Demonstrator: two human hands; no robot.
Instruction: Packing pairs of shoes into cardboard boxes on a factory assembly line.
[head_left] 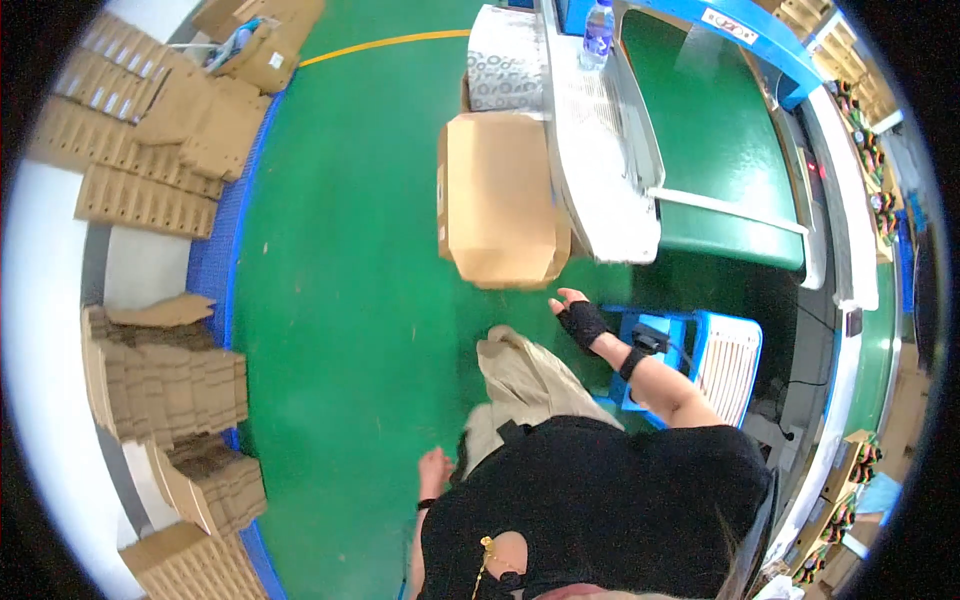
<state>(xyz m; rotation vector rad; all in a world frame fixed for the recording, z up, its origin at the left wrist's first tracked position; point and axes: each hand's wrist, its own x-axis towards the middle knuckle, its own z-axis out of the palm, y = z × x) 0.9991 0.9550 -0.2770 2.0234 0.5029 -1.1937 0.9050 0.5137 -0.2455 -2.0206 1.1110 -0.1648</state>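
My R hand (pixel 574 312): fingers out, nothing gripped, nr box but apart.
My L hand (pixel 434 468): low by my side; can't tell if closed.
Box (pixel 500 195): ahead of me, just beside white ledge (pixel 612 190); base hidden.
Box risk: might tip/slide if I bump it, esp. if support's poor.
Bottle (pixel 597 45): on ledge; a knock cd topple it.
Chair (pixel 728 365): close on my R, poss. trip if I step back.
Floor (pixel 340 300): green, yellow line.
Room: cardboard stacks (pixel 180 385) L, green belt (pixel 710 130) R.

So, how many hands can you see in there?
2: the right hand, in a black glove, near the cardboard box; the left hand, lower, beside the black shirt.
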